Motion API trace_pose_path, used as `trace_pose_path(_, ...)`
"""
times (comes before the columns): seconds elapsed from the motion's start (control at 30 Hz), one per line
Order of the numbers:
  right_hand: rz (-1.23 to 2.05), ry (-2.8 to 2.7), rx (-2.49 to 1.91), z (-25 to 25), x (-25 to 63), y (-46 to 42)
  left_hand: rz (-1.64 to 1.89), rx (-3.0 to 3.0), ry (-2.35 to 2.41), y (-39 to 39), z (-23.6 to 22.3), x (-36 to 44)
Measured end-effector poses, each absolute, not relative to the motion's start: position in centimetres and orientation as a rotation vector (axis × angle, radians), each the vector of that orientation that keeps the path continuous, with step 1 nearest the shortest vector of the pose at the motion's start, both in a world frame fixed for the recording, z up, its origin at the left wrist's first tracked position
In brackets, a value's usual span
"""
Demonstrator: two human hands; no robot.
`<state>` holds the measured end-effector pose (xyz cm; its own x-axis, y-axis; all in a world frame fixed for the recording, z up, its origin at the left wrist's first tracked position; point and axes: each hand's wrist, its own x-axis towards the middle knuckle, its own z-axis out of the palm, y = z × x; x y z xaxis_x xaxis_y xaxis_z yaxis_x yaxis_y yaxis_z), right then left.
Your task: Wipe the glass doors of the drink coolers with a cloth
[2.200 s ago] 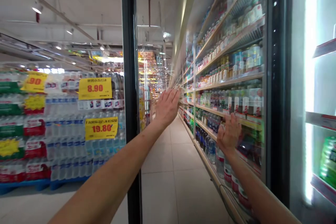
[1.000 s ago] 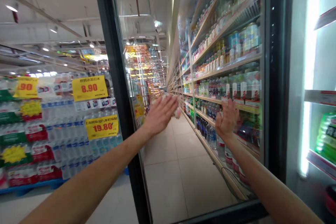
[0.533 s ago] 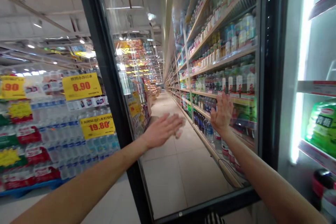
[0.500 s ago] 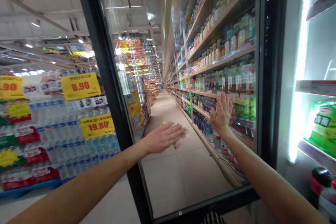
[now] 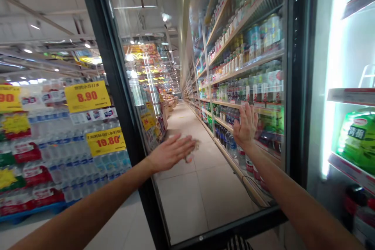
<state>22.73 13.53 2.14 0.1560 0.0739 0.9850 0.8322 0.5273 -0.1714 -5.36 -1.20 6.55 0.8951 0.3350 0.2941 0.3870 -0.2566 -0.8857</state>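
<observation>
A tall glass door (image 5: pixel 184 203) with a black frame stands in front of me, swung out from a lit drinks cooler. My left hand (image 5: pixel 171 153) is held flat before the left part of the pane, its fingers straight and pointing right. A faint blurred shape, perhaps its reflection, shows at the fingertips. My right hand (image 5: pixel 246 127) is raised before the right part of the glass, fingers up and palm turned to the pane. Neither hand holds anything visible. Whether the palms touch the glass, I cannot tell.
Cooler shelves to the right hold a green pack (image 5: pixel 356 138) and dark bottles (image 5: pixel 356 203). Stacked water packs (image 5: pixel 76 152) with yellow price signs (image 5: pixel 88 97) stand left. Through or in the glass show shelves of bottles (image 5: pixel 234 62) and a tiled aisle (image 5: pixel 181 187).
My left hand has shifted a little to the left along the pane. My right hand stays almost in place, and the view has turned slightly.
</observation>
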Motion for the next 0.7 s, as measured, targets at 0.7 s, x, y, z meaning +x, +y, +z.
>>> trace_pose_path(0.7, -0.673, -1.379, -0.845, 1.3, 22.7, 13.4, -0.033, -1.936, -0.423, 2.1, 8.0, -0.6)
